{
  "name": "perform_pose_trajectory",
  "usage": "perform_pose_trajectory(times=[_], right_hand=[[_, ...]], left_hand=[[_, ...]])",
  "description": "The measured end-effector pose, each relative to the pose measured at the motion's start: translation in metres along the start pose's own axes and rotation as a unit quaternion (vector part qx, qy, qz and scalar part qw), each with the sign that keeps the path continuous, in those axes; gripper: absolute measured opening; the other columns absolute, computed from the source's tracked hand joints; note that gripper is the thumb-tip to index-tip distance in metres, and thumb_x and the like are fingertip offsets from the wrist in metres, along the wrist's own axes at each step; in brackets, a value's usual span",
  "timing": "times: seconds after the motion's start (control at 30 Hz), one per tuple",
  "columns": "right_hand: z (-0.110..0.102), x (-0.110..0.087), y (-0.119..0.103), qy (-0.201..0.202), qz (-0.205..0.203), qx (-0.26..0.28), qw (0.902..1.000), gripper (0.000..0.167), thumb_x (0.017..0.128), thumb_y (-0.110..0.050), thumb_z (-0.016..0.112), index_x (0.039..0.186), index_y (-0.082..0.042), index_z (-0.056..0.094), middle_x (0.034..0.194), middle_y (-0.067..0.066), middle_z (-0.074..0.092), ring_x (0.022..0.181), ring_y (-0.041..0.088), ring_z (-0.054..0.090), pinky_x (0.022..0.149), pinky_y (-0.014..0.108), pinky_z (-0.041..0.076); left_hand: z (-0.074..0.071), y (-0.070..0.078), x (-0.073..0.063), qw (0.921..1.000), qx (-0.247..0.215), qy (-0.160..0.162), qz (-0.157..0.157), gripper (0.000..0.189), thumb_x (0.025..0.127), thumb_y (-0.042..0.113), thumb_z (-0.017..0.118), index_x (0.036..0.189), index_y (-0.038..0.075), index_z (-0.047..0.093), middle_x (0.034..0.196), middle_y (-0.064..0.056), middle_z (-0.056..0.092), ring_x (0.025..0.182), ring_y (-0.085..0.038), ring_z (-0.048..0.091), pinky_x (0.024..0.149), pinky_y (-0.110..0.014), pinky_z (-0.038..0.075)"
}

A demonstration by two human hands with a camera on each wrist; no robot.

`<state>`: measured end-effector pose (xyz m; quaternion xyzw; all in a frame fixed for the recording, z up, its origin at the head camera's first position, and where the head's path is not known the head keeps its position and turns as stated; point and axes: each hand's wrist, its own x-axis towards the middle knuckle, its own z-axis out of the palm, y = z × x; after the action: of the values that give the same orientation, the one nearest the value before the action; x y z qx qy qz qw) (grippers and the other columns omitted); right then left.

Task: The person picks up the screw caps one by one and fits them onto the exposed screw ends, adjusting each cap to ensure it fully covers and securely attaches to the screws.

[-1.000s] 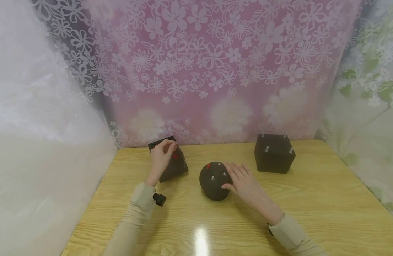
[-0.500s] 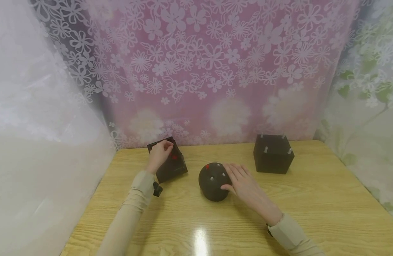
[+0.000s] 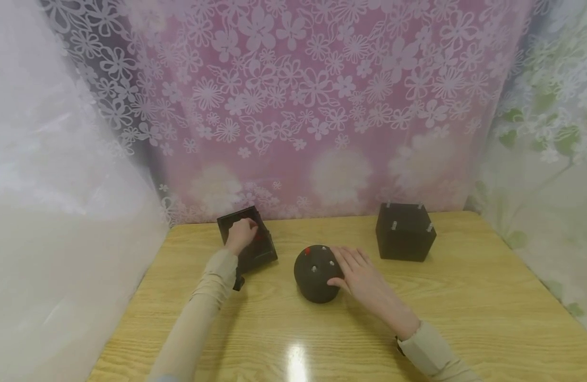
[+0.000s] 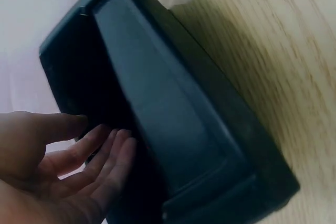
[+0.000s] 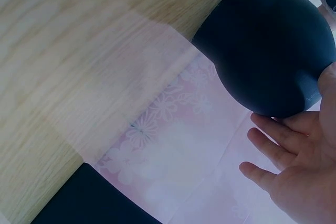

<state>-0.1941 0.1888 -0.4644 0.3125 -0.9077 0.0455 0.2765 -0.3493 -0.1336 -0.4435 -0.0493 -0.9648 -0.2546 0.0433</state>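
Observation:
My left hand [image 3: 242, 233] reaches down into a black open-topped bin [image 3: 261, 260] at the back left. In the left wrist view its thumb and fingers [image 4: 119, 163] are loosely bent inside the bin [image 4: 157, 98], with nothing visible between them. Something small and red [image 3: 258, 234] shows in the bin beside the fingers. Near the table's middle stands a black ball-shaped thing [image 3: 312, 286] with one red peg [image 3: 308, 251] and several small clear pegs on top. Against its right side rests my right hand [image 3: 365, 281], fingers extended and thumb on the front.
A black box [image 3: 403, 241] with several clear pegs on its top stands at the back right of the wooden table [image 3: 293, 329]. Behind the table hangs a pink flowered curtain [image 3: 293, 175]. Pale sheets [image 3: 59, 212] close off both sides.
My left hand has moved forward and lower, deeper into the bin. The right hand stays at the ball-shaped thing, and the view has shifted slightly.

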Motion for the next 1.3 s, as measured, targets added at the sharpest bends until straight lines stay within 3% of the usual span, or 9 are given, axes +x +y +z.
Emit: perform_pose_trajectory(times=[0.27,0.53,0.83,0.93,1.07,1.3], right_hand=[[-0.001,0.000,-0.002,0.008,-0.005,-0.005,0.9999,0.087,0.102,-0.062,0.018,0.146,0.007,0.046,0.138,0.025,0.058,0.127,0.039,0.056,0.112,0.057,0.040],[-0.002,0.002,-0.005,0.014,-0.013,-0.011,0.9998,0.085,0.102,-0.061,0.020,0.145,0.007,0.049,0.137,0.024,0.059,0.126,0.039,0.058,0.111,0.056,0.042],[0.000,0.001,-0.004,0.041,-0.020,-0.012,0.9989,0.085,0.103,-0.061,0.019,0.142,0.007,0.052,0.133,0.024,0.062,0.123,0.039,0.060,0.108,0.057,0.044],[0.001,0.001,-0.004,0.043,-0.019,-0.011,0.9988,0.085,0.103,-0.061,0.019,0.142,0.008,0.052,0.132,0.024,0.062,0.122,0.039,0.060,0.108,0.057,0.044],[0.001,0.001,-0.003,0.035,-0.014,-0.008,0.9993,0.086,0.103,-0.060,0.018,0.142,0.008,0.051,0.133,0.025,0.061,0.123,0.040,0.059,0.109,0.058,0.043],[0.000,0.000,-0.001,0.025,-0.006,-0.005,0.9997,0.087,0.102,-0.061,0.017,0.143,0.008,0.050,0.134,0.025,0.061,0.125,0.040,0.058,0.110,0.058,0.042]], left_hand=[[0.014,-0.010,0.005,0.9991,0.035,-0.021,-0.013,0.023,0.096,0.012,0.055,0.094,-0.003,0.071,0.101,-0.023,0.072,0.096,-0.041,0.070,0.088,-0.056,0.056],[0.023,-0.020,0.004,0.9991,0.036,0.000,-0.022,0.020,0.092,0.008,0.060,0.100,-0.005,0.074,0.102,-0.023,0.074,0.099,-0.043,0.071,0.087,-0.056,0.057],[0.022,-0.018,-0.001,0.9996,0.019,0.018,-0.001,0.013,0.082,0.010,0.079,0.087,0.000,0.075,0.090,-0.017,0.075,0.092,-0.040,0.072,0.086,-0.055,0.057],[0.022,-0.018,0.000,0.9997,0.018,0.019,0.000,0.008,0.082,0.008,0.076,0.085,0.001,0.075,0.089,-0.016,0.075,0.089,-0.038,0.072,0.084,-0.054,0.057],[0.019,-0.015,0.000,0.9998,0.015,0.011,0.002,0.009,0.081,0.005,0.068,0.087,0.000,0.074,0.090,-0.016,0.074,0.087,-0.037,0.071,0.083,-0.053,0.057],[0.006,-0.006,-0.006,0.9995,-0.007,-0.030,0.001,0.020,0.088,0.012,0.071,0.102,0.000,0.077,0.109,-0.017,0.075,0.104,-0.039,0.069,0.095,-0.053,0.055]])
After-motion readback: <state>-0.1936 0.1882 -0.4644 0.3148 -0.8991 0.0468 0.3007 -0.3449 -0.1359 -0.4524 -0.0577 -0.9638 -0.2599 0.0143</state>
